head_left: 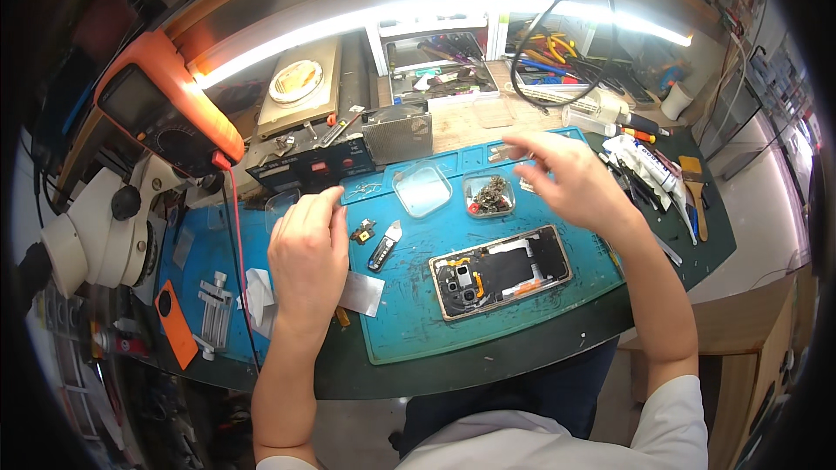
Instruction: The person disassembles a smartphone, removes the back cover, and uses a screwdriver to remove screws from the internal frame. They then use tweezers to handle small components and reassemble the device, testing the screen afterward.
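Head view — opened phone [501, 271] between hands, nearer right hand [570, 176]

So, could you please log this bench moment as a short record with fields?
Setting: blue work mat on a cluttered repair bench
Left hand: palm down on the mat, holding nothing visible
Right hand: raised, fingers spread, beside a small clear tray of screws
Centre: opened phone, back off, insides showing
Between hands: empty clear tray, small pry tool
Left edge: microscope, orange multimeter
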Demonstrator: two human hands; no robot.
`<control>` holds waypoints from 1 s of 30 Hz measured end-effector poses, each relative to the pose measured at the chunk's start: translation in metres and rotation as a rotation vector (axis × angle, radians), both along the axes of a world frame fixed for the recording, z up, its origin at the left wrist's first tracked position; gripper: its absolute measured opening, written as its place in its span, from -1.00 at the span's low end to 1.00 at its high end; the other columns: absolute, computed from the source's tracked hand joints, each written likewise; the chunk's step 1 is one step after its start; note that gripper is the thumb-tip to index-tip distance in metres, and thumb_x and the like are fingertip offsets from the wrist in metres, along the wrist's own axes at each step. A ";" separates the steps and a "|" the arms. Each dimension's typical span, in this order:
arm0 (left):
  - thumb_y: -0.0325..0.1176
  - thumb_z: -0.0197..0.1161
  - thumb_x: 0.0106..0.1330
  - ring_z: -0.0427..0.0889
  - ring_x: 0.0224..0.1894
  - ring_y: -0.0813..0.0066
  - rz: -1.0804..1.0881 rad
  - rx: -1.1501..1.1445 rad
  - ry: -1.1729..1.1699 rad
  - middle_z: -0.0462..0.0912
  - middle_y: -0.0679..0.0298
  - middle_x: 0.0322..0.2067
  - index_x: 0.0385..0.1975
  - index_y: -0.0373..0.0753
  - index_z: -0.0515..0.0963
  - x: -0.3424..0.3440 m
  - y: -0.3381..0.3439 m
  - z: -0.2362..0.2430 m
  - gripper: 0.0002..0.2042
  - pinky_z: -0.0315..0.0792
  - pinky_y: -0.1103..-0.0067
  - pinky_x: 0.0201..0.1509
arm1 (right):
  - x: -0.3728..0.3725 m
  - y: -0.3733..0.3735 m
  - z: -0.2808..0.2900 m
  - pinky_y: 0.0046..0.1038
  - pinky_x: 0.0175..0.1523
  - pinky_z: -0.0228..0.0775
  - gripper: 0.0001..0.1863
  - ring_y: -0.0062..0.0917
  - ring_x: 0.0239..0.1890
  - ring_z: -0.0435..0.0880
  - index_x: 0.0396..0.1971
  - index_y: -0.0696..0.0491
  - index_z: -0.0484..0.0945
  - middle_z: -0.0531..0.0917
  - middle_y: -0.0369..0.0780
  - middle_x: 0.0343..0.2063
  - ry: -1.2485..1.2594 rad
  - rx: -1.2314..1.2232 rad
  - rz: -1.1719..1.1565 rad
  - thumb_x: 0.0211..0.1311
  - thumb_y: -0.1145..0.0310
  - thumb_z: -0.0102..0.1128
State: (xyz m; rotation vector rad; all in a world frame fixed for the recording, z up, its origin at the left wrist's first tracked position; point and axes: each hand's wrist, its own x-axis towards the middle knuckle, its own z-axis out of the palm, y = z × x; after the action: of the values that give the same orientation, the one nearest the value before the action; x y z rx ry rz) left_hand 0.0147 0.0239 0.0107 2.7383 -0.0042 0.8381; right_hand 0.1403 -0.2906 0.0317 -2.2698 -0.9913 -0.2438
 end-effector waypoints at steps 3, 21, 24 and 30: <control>-0.51 0.39 0.34 0.73 -0.17 0.16 -0.078 -0.092 0.056 0.74 0.16 -0.22 -0.07 -0.29 0.71 0.000 0.000 -0.002 -0.81 0.57 0.33 -0.06 | -0.015 -0.004 0.021 -0.40 -0.16 0.58 -0.66 -0.52 -0.43 0.69 0.23 0.18 0.58 0.80 -0.19 -0.37 0.380 0.219 -0.196 0.57 0.39 0.15; -0.57 0.46 0.24 0.66 -0.31 0.25 -0.308 -0.104 0.116 0.72 0.23 -0.30 -0.11 -0.26 0.71 0.002 -0.030 -0.010 -0.77 0.46 0.39 -0.13 | -0.024 -0.013 -0.009 -0.48 -0.32 0.56 -0.52 -0.51 -0.42 0.74 0.31 0.16 0.43 0.74 -0.20 -0.35 0.104 0.520 -0.127 0.44 0.62 0.26; -0.57 0.47 0.23 0.66 -0.30 0.24 -0.319 -0.147 0.121 0.72 0.23 -0.30 -0.20 -0.26 0.69 0.006 -0.035 -0.009 -0.83 0.46 0.38 -0.14 | -0.023 -0.012 -0.009 -0.44 -0.34 0.54 -0.51 -0.46 -0.44 0.73 0.31 0.15 0.44 0.74 -0.21 -0.36 0.075 0.501 -0.122 0.42 0.63 0.26; -0.57 0.48 0.20 0.66 -0.26 0.20 -0.422 -0.087 0.233 0.70 0.21 -0.30 -0.30 -0.28 0.65 0.022 -0.052 0.015 -0.85 0.51 0.37 -0.14 | -0.023 -0.013 -0.010 -0.40 -0.28 0.58 -0.50 -0.36 -0.41 0.76 0.31 0.14 0.44 0.75 -0.17 -0.33 0.030 0.490 -0.148 0.40 0.62 0.27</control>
State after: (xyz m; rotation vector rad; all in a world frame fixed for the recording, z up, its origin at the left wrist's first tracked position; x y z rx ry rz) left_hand 0.0363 -0.0284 0.0256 2.5947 -0.4685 0.3919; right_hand 0.1176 -0.3033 0.0217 -1.8884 -0.6589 -0.4601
